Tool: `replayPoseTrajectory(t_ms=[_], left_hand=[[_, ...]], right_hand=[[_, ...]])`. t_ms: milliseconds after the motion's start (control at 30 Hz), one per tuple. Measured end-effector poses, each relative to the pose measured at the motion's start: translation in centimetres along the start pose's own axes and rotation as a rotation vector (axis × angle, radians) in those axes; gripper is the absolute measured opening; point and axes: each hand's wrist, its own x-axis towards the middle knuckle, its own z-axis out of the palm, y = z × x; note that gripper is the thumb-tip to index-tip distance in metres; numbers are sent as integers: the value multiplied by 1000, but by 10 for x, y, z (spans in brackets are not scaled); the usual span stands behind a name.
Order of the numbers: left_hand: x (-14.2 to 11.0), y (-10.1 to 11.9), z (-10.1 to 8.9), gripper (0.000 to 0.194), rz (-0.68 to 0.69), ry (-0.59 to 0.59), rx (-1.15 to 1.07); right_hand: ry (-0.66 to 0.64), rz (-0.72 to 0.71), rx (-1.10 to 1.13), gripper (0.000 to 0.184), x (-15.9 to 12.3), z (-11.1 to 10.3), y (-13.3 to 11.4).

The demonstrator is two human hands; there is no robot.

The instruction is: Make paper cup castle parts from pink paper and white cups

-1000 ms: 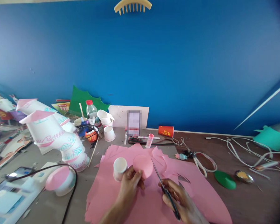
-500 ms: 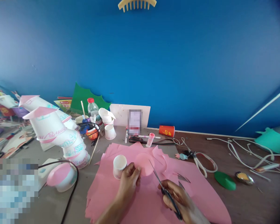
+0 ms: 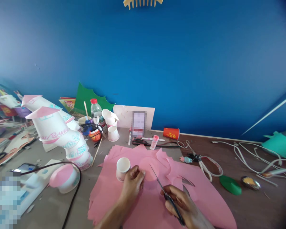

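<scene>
"So, where's the pink paper disc point(image 3: 146, 168)?"

"Pinched at its left edge by the left hand point(image 3: 133, 181), toward the pink paper sheets' point(image 3: 107, 197) far edge — probably to leave most rim free."

"And the right hand point(image 3: 181, 202)?"

"Gripping scissors point(image 3: 166, 194) — blades at the disc, likely angled clear of the pinching fingers."

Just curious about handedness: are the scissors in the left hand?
No, the scissors are in the right hand; the left hand holds a pink disc.
</scene>
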Motion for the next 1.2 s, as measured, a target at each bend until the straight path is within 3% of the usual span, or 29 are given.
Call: replayPoseTrajectory(t_ms=[400, 967, 1200], left_hand=[[0, 2, -1, 41, -5, -12, -25], [3, 1, -3, 42, 8, -24, -69], [3, 2, -4, 42, 11, -15, -59]], right_hand=[[6, 19, 3, 27, -1, 2, -7], [22, 8, -40, 39, 1, 3, -1], [30, 6, -59, 30, -2, 6, -8]])
